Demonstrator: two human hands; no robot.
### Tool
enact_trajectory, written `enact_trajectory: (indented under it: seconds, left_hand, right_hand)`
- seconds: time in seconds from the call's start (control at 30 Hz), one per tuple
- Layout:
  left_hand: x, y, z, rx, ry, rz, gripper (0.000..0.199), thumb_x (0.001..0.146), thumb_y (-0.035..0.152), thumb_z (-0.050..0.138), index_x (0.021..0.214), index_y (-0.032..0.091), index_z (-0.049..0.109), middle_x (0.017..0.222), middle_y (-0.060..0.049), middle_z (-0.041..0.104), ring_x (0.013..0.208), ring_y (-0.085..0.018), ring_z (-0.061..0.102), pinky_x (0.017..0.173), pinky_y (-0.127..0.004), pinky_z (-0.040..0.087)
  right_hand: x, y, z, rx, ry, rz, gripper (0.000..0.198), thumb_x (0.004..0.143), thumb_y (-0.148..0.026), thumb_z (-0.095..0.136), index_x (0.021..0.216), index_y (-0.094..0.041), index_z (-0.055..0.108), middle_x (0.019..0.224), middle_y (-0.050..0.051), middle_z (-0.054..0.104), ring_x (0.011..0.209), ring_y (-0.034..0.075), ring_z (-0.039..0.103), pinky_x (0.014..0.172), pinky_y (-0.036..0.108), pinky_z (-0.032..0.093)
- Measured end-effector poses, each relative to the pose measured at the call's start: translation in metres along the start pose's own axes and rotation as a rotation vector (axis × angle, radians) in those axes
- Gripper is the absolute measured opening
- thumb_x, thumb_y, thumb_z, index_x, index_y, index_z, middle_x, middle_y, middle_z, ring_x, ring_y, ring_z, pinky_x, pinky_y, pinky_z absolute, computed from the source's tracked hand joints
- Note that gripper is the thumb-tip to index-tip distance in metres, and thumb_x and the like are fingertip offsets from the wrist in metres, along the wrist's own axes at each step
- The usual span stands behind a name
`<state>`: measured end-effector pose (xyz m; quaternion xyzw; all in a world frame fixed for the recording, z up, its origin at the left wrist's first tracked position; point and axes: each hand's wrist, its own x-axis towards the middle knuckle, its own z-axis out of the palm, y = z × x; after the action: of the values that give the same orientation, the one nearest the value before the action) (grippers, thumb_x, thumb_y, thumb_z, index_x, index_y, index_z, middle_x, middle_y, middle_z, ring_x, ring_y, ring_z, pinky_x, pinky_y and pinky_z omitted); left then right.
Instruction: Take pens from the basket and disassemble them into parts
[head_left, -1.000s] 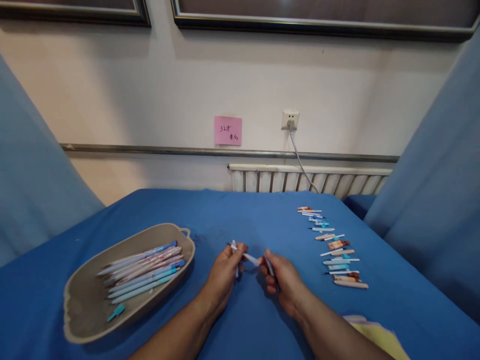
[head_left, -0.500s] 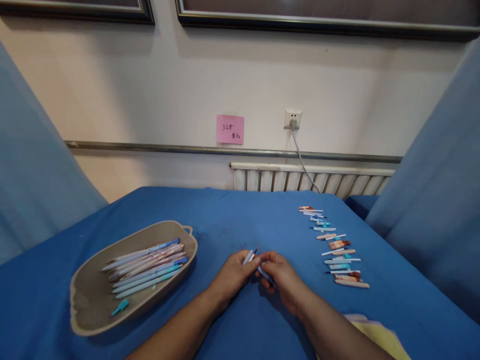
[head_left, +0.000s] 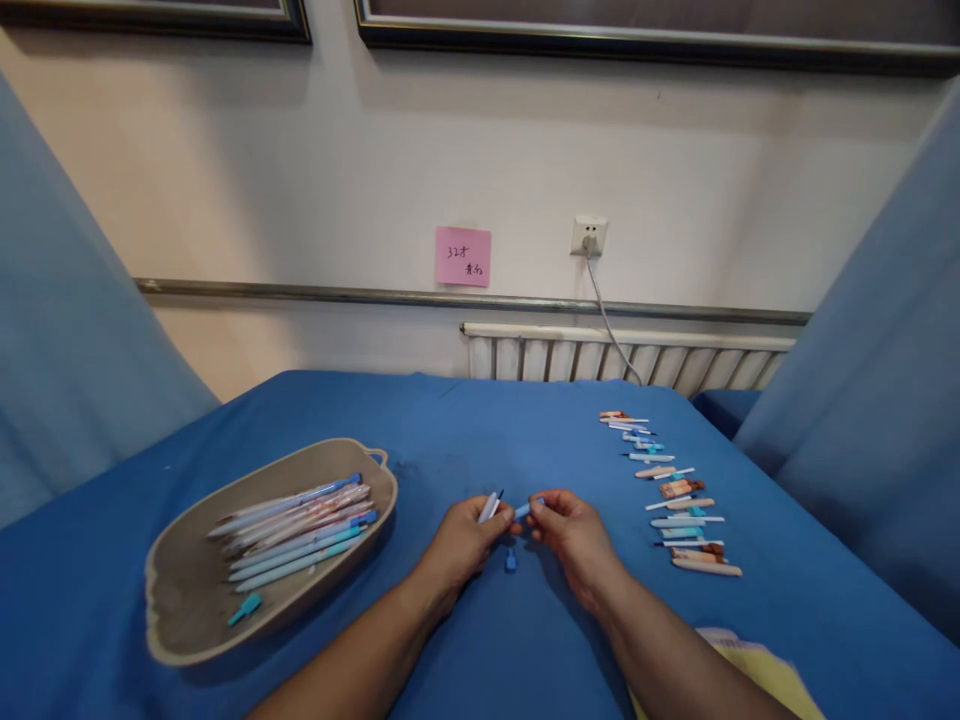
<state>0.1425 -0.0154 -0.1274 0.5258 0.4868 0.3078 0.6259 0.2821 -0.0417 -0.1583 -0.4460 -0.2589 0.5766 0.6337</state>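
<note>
The smooth blue cloth (head_left: pixel 457 425) covers a table whose far edge runs just in front of the white ribbed radiator (head_left: pixel 532 360). A broad stretch of cloth lies between that edge and the two hands, with a narrower strip between the left forearm and the tray, and another between the right hand and the pen parts on the right.

The grey-beige oval tray (head_left: pixel 180 590) sits on the left, slanted, its small loop handle toward the far side. Inside, slim pastel pens (head_left: pixel 300 555) in blue, pink and white lie side by side, and a small teal piece (head_left: pixel 244 609) rests apart, near the front wall.

The left hand (head_left: pixel 461 545) is curled around slender whitish pieces (head_left: pixel 488 507); how many is hard to tell behind the fingers. The right hand (head_left: pixel 574 535) pinches a short light-blue tube (head_left: pixel 523 510), which reaches the left fingertips. A small dark-blue piece (head_left: pixel 511 560) lies on the cloth just below. Pen parts (head_left: pixel 679 488) form a column at right.
</note>
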Motion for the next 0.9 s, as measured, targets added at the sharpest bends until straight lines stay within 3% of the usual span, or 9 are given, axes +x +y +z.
enact_trajectory:
  seconds: [0.13,0.3,0.43,0.53,0.73,0.9]
  left_hand:
    - [0.0,0.002,-0.003,-0.046,-0.036,-0.047,0.035,0.068,0.047,0.066,0.079,0.015,0.057,0.045,0.01,0.043,0.033,-0.002,0.015,0.036,-0.02,0.008]
    - [0.003,0.001,-0.009,-0.108,-0.089,-0.075,0.039,0.066,0.047,0.068,0.086,0.015,0.058,0.065,0.003,0.06,0.033,-0.001,0.018,0.036,-0.02,0.009]
    - [0.003,-0.001,-0.01,-0.084,-0.123,-0.081,0.043,0.063,0.046,0.071,0.092,0.015,0.059,0.058,0.006,0.055,0.033,-0.001,0.019,0.036,-0.02,0.01]
    - [0.004,-0.003,-0.009,-0.052,-0.112,-0.066,0.038,0.061,0.041,0.073,0.085,0.016,0.058,0.053,0.007,0.052,0.032,-0.002,0.021,0.036,-0.019,0.01]
    - [0.005,-0.004,-0.007,-0.085,-0.038,-0.051,0.034,0.062,0.038,0.071,0.082,0.016,0.057,0.068,0.001,0.064,0.032,-0.001,0.022,0.035,-0.02,0.012]
    - [0.001,-0.001,-0.006,-0.07,-0.028,-0.052,0.033,0.064,0.041,0.07,0.08,0.015,0.059,0.058,0.003,0.06,0.033,-0.002,0.019,0.037,-0.02,0.01]
  right_hand:
    - [0.0,-0.004,0.001,-0.12,0.014,-0.129,0.037,0.059,-0.043,0.075,0.078,-0.014,0.062,0.065,0.001,0.06,0.058,0.014,0.057,0.051,0.023,0.041]
    - [-0.005,-0.009,0.002,-0.324,0.017,-0.363,0.032,0.071,-0.042,0.065,0.091,-0.017,0.064,0.072,0.003,0.064,0.064,0.017,0.059,0.058,0.027,0.044]
    - [-0.01,-0.009,0.002,-0.515,-0.037,-0.481,0.025,0.076,-0.036,0.06,0.094,-0.021,0.069,0.085,0.005,0.068,0.075,0.019,0.061,0.07,0.029,0.045]
    - [-0.01,-0.01,0.003,-0.467,-0.043,-0.435,0.027,0.075,-0.037,0.061,0.095,-0.021,0.068,0.083,0.005,0.068,0.072,0.018,0.061,0.068,0.029,0.046]
    - [0.001,-0.012,-0.004,-0.083,0.1,-0.18,0.039,0.06,-0.043,0.074,0.087,-0.015,0.065,0.072,0.003,0.064,0.061,0.015,0.059,0.056,0.025,0.045]
    - [0.005,-0.012,-0.011,0.053,0.122,-0.04,0.038,0.058,-0.038,0.077,0.087,-0.016,0.067,0.071,0.002,0.064,0.061,0.014,0.059,0.055,0.024,0.045]
